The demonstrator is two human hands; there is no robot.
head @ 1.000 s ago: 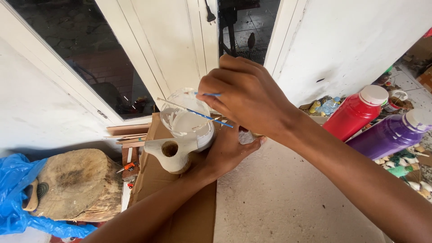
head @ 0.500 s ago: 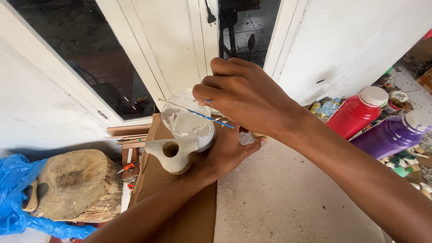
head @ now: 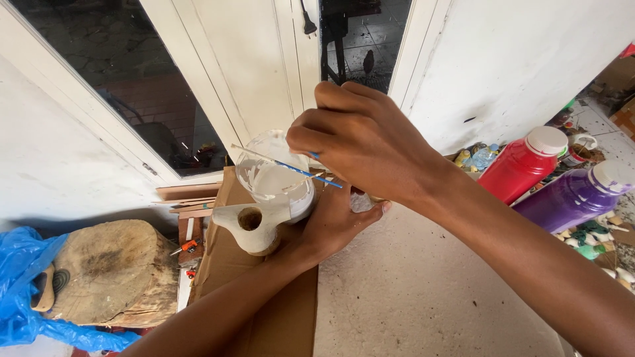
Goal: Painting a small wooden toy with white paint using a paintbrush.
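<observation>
My left hand (head: 334, 228) holds a small pale clay piece with a round hole (head: 250, 227) together with a clear plastic cup of white paint (head: 276, 180). Over the cup, my right hand (head: 360, 139) pinches a thin brush with a blue handle (head: 297, 170). The brush lies across the cup's rim, its pale end pointing left. Both hands are above a sheet of brown cardboard (head: 271, 324) on the floor.
A wood stump (head: 109, 271) and blue plastic sheet (head: 20, 284) lie at left. A red bottle (head: 522, 162) and a purple bottle (head: 575, 195) with white caps lie at right among small clutter. White door frames and glass panes stand behind. Wood strips (head: 188, 201) lie by the cardboard.
My right hand has shifted slightly toward me and right, drawing the brush across the cup's rim. The left hand, cup and clay piece stay nearly still.
</observation>
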